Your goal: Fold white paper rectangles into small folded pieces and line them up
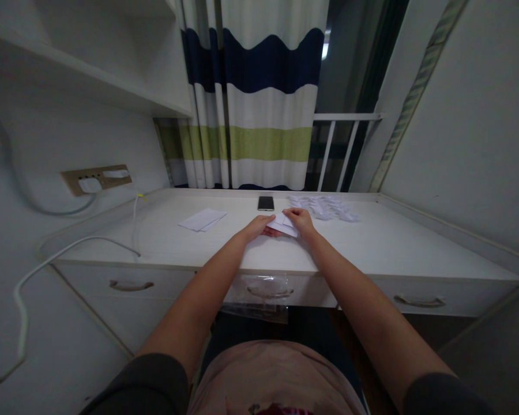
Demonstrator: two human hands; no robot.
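Note:
Both my hands are around a small folded sheet of white paper (pixel 285 227) above the middle of the desk. My left hand (pixel 259 226) is closed on its left side, thumb on top and fingers beneath. At the right side, my right hand (pixel 300 221) pinches the paper by its upper edge. To the left on the desk lies a small stack of flat white sheets (pixel 203 219). Beyond my hands and to the right is a pile of folded white paper pieces (pixel 322 207); their exact shape is too small to tell.
A dark phone (pixel 266 203) lies behind my hands on the white desk (pixel 406 239). A white cable (pixel 78 242) crosses the desk's left end below a wall socket (pixel 97 179). Clear plastic (pixel 262 288) hangs over the middle drawer. A striped curtain (pixel 270 109) hangs behind.

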